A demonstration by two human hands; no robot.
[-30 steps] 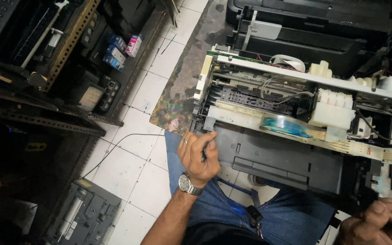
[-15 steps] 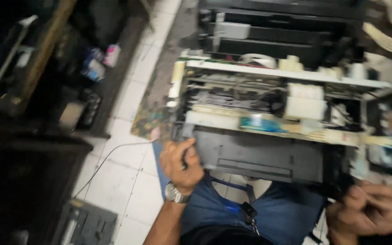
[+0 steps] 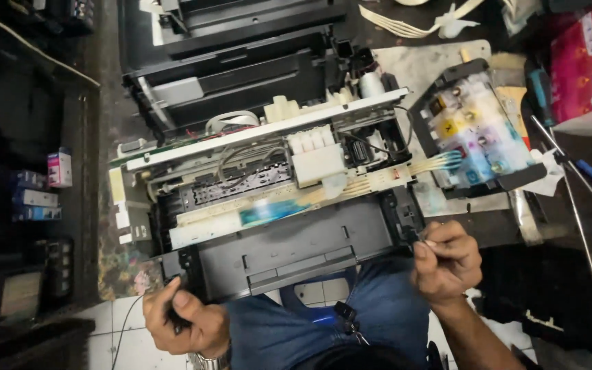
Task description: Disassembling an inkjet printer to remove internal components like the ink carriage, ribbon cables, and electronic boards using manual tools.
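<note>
Left hand (image 3: pixel 183 318) clamped on opened printer (image 3: pixel 275 199) lower-left corner; right hand (image 3: pixel 445 260) fingers pinched together at its lower-right corner. Ink tank (image 3: pixel 477 130) upper right.

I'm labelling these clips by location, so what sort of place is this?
Most likely a printer repair workshop. An opened printer with its covers off sits on a stained workbench, a removed ink tank unit lies beside it, and screwdrivers lie at the right.

One opened printer (image 3: pixel 268 199), one ink tank unit (image 3: pixel 477 130), two hands, one pink box (image 3: pixel 587 65).
</note>
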